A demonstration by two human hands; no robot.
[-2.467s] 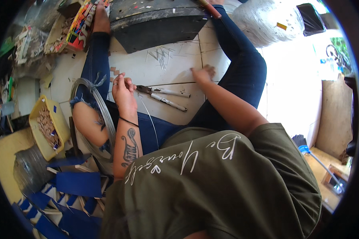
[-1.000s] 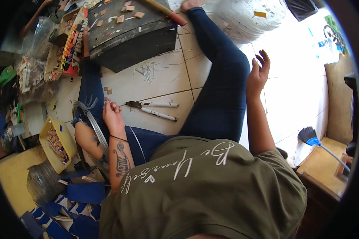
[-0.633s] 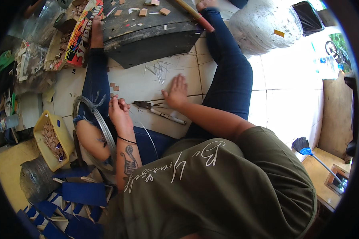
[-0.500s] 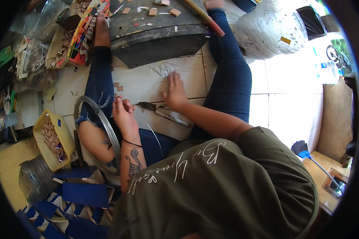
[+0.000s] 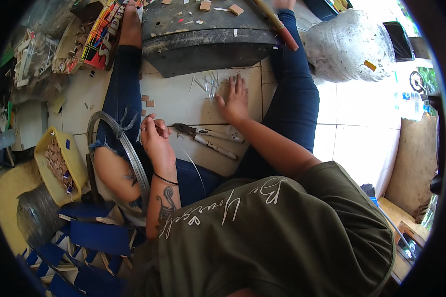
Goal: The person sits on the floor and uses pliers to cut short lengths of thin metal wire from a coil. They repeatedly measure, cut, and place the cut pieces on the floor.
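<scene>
Short cut lengths of thin wire [image 5: 211, 85] are scattered on the pale tiled floor [image 5: 171, 89], just above the centre of the view toward 12 o'clock. At their 4 o'clock side the right hand [image 5: 234, 100] is laid palm down on the tiles, its fingers straight and spread — nothing is seen gripped, and whether the nearest lengths are touched cannot be told. Lower down, toward 10 o'clock from the centre, the left hand [image 5: 156, 129] is held with its fingers curled and the thumb drawn in close to them; whether anything is pinched there cannot be made out. A loose wire strand [image 5: 197, 169] is seen curving over the lap, at about 5 o'clock from that hand. Just beside the same hand, at its 3 o'clock, white-handled cutters [image 5: 210, 144] are set down with their dark head pointed toward it and their handles parted. A tied coil of grey wire [image 5: 130, 153] is hung around the left leg at the hand's 8 o'clock, and a few small brown squares [image 5: 149, 103] are left on the tiles at its 11 o'clock. At 12 o'clock the scene is bounded by a dark, worn box [image 5: 203, 54] — at 9 o'clock, by a yellow basket [image 5: 81, 172] filled with brown pieces.
</scene>
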